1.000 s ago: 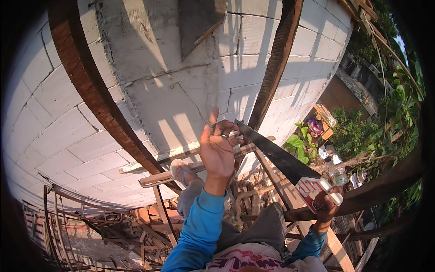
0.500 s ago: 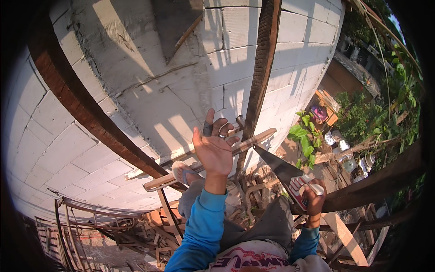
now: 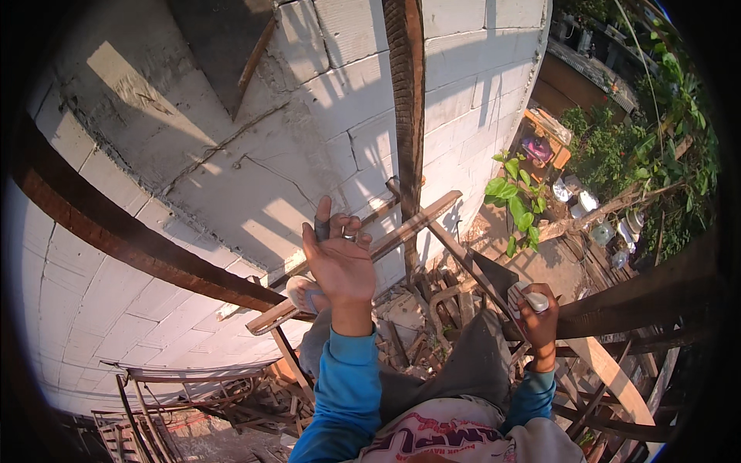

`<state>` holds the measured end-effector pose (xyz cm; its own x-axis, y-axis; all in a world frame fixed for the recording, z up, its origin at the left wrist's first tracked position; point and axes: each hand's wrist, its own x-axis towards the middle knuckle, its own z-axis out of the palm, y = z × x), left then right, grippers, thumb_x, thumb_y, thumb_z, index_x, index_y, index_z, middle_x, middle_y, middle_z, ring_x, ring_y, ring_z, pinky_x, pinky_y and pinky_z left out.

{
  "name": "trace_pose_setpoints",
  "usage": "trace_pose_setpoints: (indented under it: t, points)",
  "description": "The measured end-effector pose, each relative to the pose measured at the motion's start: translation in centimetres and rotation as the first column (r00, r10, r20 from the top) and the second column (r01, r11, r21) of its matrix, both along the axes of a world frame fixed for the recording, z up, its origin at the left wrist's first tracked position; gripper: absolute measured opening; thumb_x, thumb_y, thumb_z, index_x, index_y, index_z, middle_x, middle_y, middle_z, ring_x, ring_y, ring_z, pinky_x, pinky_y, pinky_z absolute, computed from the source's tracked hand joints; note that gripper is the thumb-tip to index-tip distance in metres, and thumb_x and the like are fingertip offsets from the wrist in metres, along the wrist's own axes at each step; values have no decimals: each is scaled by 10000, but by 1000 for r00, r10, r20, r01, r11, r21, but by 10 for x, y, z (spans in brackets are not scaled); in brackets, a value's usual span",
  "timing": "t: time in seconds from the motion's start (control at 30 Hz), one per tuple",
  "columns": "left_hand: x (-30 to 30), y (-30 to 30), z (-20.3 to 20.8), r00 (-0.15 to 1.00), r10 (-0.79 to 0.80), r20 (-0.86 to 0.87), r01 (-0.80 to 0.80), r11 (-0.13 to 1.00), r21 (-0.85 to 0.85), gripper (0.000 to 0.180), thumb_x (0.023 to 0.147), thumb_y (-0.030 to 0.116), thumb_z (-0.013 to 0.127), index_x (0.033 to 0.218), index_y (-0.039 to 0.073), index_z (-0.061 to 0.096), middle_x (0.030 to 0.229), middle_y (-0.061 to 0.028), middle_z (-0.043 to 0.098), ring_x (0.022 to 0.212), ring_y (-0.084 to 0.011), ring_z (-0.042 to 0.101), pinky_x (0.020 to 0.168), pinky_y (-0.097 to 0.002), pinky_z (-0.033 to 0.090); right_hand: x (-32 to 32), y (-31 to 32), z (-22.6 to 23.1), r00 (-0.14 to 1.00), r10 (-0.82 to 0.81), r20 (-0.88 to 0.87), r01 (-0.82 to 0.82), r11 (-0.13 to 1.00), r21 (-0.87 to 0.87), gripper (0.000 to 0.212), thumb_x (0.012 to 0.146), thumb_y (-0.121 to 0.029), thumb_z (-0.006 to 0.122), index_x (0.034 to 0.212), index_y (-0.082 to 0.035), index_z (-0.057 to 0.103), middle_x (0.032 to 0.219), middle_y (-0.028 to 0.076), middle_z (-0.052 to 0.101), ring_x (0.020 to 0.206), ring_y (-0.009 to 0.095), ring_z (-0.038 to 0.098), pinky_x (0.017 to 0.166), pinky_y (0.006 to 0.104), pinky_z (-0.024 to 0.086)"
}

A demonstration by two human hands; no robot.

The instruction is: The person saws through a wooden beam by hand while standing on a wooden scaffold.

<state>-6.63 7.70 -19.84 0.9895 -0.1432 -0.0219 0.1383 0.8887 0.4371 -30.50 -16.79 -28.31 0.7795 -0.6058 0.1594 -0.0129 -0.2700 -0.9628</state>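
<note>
My left hand [image 3: 341, 268] is raised palm up in front of the wall, holding nothing. Its index finger stretches out with a dark band round it; the other fingers curl, one wearing a ring. At the right, my right hand [image 3: 543, 322] grips the pale handle of a handsaw [image 3: 495, 272]. The saw's dark blade points away toward the wall, partly lost against a dark timber. Beyond my left hand, a narrow wooden rail [image 3: 417, 220] crosses slantwise, in front of the upright beam [image 3: 407, 100]. My sandalled foot [image 3: 305, 295] is beside this rail.
A white block wall [image 3: 455, 65] fills the far side. A dark curved beam [image 3: 131, 231] crosses the left, and another dark beam [image 3: 633, 297] lies by my right hand. Scrap wood [image 3: 413, 324] litters the ground far below. A leafy plant [image 3: 515, 199] grows at the right.
The view has shifted, so the wall and beams sit further left. My left hand's fingers have curled a little more. The saw has turned, showing less of its blade.
</note>
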Motion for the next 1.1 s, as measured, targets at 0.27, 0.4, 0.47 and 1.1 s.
trace_pose_setpoints:
  t: [0.27, 0.4, 0.47, 1.1]
  points:
    - [2, -3, -1, 1000, -11, 7, 11, 1000, 24, 407, 994, 398, 355, 1248, 113, 494, 910, 3, 531, 861, -165, 508, 661, -284, 471, -15, -4, 27, 992, -122, -14, 123, 988, 98, 185, 789, 2, 668, 939, -23, 563, 904, 37, 570, 825, 115, 553, 742, 252, 446]
    - [4, -6, -7, 999, -47, 25, 46, 998, 41, 399, 991, 397, 360, 1239, 115, 494, 918, 1, 530, 872, -169, 516, 678, -292, 476, -13, -4, 48, 993, -92, -73, 101, 986, 132, 184, 774, 2, 678, 920, -12, 566, 920, 41, 579, 831, 114, 557, 738, 249, 443]
    - [4, -5, -11, 997, -61, 44, 60, 998, 29, 397, 991, 390, 361, 1241, 113, 498, 921, -4, 541, 883, -172, 522, 685, -293, 481, -10, -2, 43, 995, -80, -63, 85, 992, 88, 176, 774, 2, 672, 917, -10, 570, 908, 38, 571, 821, 109, 552, 726, 249, 440]
    - [-3, -15, -1, 999, -31, -10, 31, 997, 63, 421, 977, 403, 415, 1244, 89, 499, 905, -26, 527, 834, -163, 510, 651, -310, 433, 10, -7, 43, 994, 101, 28, -100, 994, -47, 199, 820, -40, 683, 996, -9, 596, 955, 63, 622, 882, 140, 598, 779, 273, 470]
